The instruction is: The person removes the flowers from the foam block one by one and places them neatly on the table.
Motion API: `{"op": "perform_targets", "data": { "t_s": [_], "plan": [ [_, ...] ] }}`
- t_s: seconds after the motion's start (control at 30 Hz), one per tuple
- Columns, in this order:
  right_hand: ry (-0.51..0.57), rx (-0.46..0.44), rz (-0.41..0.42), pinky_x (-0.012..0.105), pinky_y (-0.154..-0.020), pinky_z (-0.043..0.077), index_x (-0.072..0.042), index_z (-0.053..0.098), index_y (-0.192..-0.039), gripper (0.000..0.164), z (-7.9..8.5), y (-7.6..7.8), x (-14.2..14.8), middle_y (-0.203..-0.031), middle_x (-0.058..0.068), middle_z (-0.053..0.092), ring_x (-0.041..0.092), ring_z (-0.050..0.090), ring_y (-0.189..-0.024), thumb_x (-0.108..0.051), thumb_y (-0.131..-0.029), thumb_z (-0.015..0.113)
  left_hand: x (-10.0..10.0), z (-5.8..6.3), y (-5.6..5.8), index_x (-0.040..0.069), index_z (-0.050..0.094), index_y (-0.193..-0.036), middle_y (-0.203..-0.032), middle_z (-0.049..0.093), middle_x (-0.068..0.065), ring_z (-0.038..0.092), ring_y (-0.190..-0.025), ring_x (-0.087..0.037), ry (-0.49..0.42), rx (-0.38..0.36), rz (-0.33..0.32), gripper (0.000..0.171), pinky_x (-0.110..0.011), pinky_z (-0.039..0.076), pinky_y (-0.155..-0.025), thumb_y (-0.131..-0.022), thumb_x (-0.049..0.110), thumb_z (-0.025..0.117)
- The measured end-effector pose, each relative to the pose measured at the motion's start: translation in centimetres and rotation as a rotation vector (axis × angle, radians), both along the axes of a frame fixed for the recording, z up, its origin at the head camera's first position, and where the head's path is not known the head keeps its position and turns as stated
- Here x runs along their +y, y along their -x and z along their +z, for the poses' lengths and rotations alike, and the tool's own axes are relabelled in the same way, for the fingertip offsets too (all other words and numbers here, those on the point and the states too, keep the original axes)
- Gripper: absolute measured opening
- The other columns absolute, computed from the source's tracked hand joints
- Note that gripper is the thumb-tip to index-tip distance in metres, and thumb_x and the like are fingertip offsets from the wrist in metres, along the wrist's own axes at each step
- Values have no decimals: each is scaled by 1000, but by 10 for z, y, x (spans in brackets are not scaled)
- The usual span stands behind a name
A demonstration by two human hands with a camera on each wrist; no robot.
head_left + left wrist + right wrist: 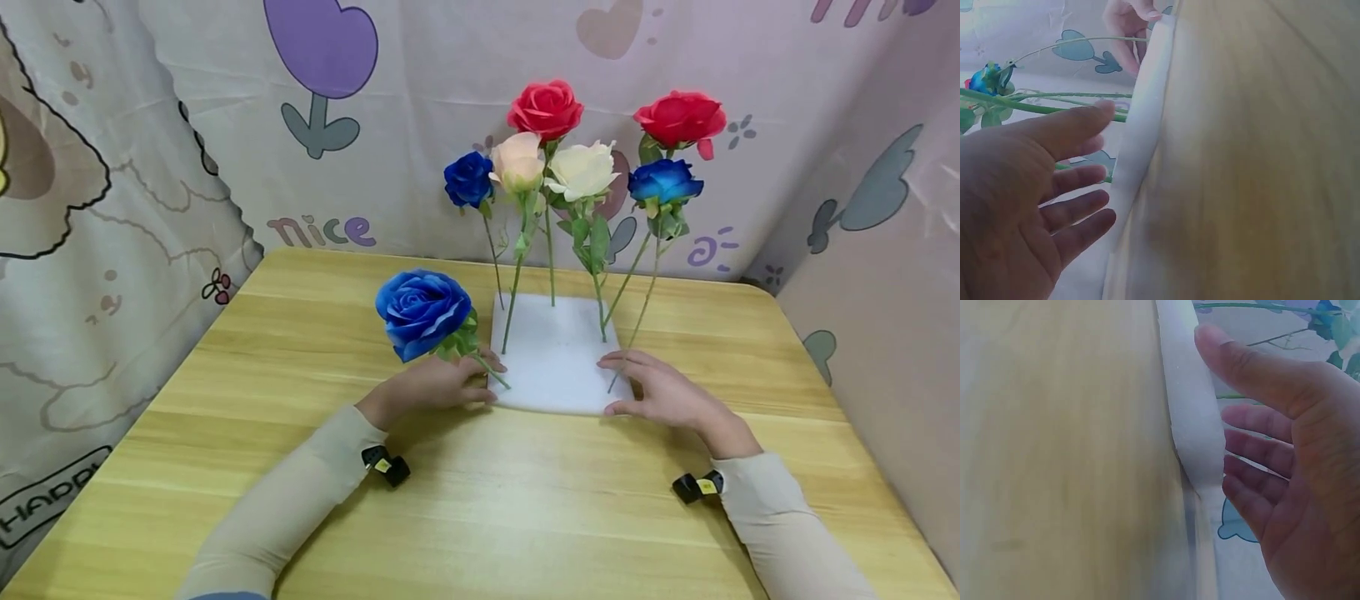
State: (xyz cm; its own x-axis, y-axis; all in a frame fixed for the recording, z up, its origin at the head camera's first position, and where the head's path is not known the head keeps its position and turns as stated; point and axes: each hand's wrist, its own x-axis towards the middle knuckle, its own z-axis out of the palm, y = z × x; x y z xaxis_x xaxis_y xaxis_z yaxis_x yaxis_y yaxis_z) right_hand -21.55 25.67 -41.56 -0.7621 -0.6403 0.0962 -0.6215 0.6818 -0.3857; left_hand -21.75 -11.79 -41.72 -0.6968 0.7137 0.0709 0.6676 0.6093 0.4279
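Note:
A white foam board (558, 367) lies on the table, with artificial roses standing in it on thin green stems. My left hand (442, 383) is at its left edge, fingers spread and loosely bent. A large blue rose (423, 312) leans left over that hand, its stem meeting the board's front left corner. My right hand (663, 390) is at the right edge, fingertips right at the foam in the right wrist view. Behind rise a dark blue rose (468, 180), a peach rose (517, 162), a white rose (583, 171), a blue rose (665, 180) and two red roses (545, 110).
The wooden table (480, 517) extends in front of the board and to both sides. A printed curtain (450, 50) hangs right behind the table's back edge and along the sides. Each sleeve carries a small black camera (386, 465) at the wrist.

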Motion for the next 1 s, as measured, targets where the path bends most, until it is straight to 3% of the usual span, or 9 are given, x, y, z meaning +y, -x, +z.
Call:
{"op": "perform_targets", "data": {
  "t_s": [0.1,0.27,0.5,0.67,0.8,1.0],
  "plan": [
    [-5,13,3,51,-106,39,-1,58,-134,74,-2,0,1,-136,13,54,34,47,-127,-44,-79,80,-2,2,-1,19,68,-122,-128,60,5,54,-117,-11,-90,-59,20,34,-24,49,-94,-94,38,66],
    [-13,30,-10,53,-104,40,0,59,-132,73,-3,3,2,-135,14,55,36,48,-126,-45,-79,80,0,5,1,15,67,-123,-120,65,4,62,-106,-10,-205,-187,54,35,-24,52,-88,-94,34,67],
    [-9,36,-16,54,-106,38,0,59,-132,71,-5,6,2,-136,15,54,37,47,-127,-44,-81,79,6,2,6,11,69,-117,-114,68,4,63,-102,-11,-266,-192,21,26,-23,53,-87,-98,28,62],
    [9,29,-9,54,-106,38,0,59,-132,69,-5,5,3,-135,15,54,37,47,-127,-41,-81,79,10,-2,8,10,72,-110,-109,69,6,62,-103,-10,-352,-267,43,20,-24,53,-86,-97,21,63],
    [17,22,-7,53,-106,37,0,59,-132,70,-7,5,4,-136,14,53,36,47,-127,-42,-81,80,13,-9,8,9,72,-104,-105,70,5,62,-95,-9,-435,-312,69,13,-25,54,-76,-97,16,64],
    [29,31,-3,55,-105,38,0,59,-132,69,-9,3,5,-135,15,53,37,47,-127,-42,-81,80,23,-15,7,5,74,-100,-100,72,-2,63,-88,-11,-536,-313,81,12,-26,54,-73,-96,8,63]
  ]
}}
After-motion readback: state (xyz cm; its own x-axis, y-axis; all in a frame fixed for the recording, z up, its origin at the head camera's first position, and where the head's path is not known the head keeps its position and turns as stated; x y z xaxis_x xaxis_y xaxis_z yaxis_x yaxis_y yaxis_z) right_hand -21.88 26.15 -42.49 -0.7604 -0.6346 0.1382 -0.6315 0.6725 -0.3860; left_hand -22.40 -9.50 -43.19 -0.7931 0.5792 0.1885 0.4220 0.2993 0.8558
